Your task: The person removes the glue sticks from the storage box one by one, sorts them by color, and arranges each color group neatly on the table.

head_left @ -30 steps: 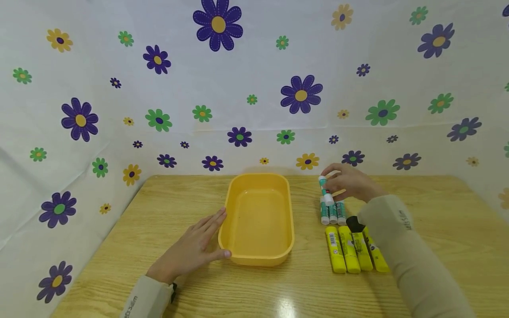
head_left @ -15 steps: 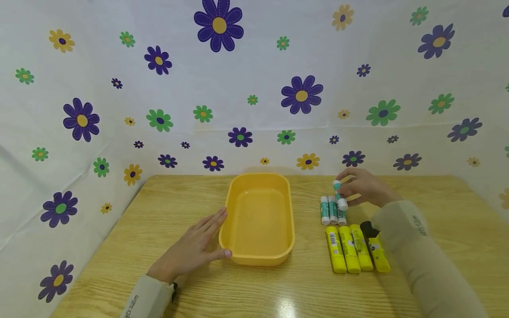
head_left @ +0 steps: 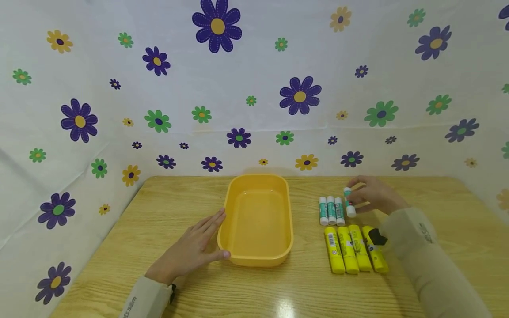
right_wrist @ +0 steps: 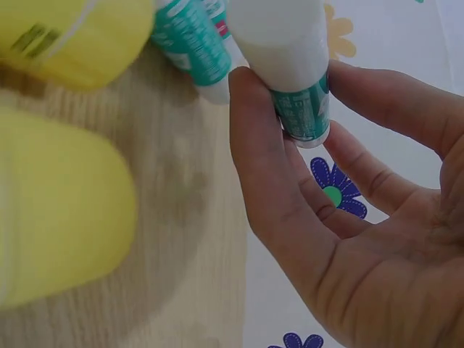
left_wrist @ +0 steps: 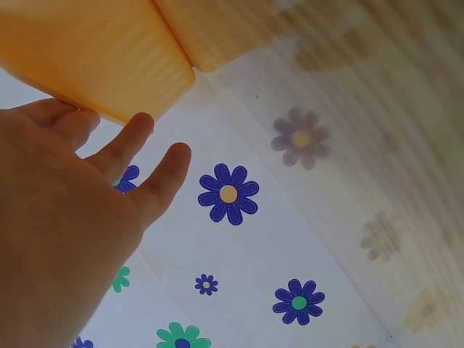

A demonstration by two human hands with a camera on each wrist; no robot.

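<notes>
My right hand (head_left: 371, 194) pinches a small white-and-teal glue stick (head_left: 349, 203) between thumb and fingers, just right of a row of 3 like it. The nearest of that row is a glue stick (head_left: 339, 212) lying lengthwise. In the right wrist view, the held glue stick (right_wrist: 301, 109) shows its white end towards the camera. My left hand (head_left: 191, 251), fingers fairly straight, touches the left side of a yellow plastic basin (head_left: 260, 261). Close up, the left wrist view shows the left fingers (left_wrist: 134, 141) against the basin's outer wall (left_wrist: 109, 65).
Several larger yellow glue sticks (head_left: 351, 250) lie side by side in front of the small ones, partly under the right forearm. The wooden table (head_left: 191, 194) ends at a white flowered cloth (head_left: 254, 70) behind it.
The right hand has moved right and a little nearer with the glue stick, from above the row to beside its right end. The left hand stays at the basin.
</notes>
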